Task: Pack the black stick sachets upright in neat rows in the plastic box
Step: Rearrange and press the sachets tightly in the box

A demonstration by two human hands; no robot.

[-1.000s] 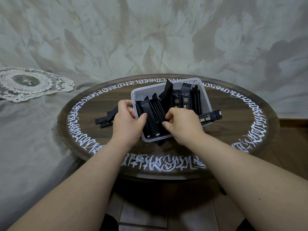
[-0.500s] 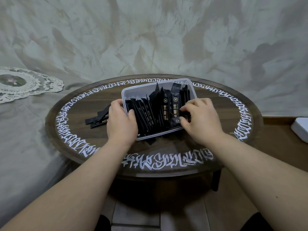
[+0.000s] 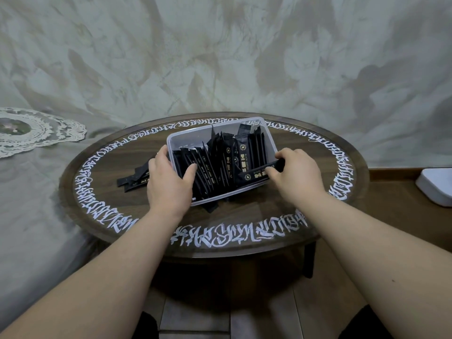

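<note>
One round wooden table [image 3: 305,192], white script ringing its rim. One clear plastic box [image 3: 186,139] sits on it, slightly askew. Two hands at the box: left hand [image 3: 168,181] grips the box's near-left wall, thumb hooked inside against leaning sachets; right hand [image 3: 297,176] pinches one black sachet [image 3: 256,173], held lying sideways over the box's near-right corner. Packed sachets [image 3: 220,160] inside number roughly fifteen to twenty, exact count unclear; right group stands upright, left group leans. Loose sachets [image 3: 135,177] lie flat left of box, about three. One more pokes out under the box's near edge. One lace doily [image 3: 36,132] far left; one white object [image 3: 435,188] far right.
</note>
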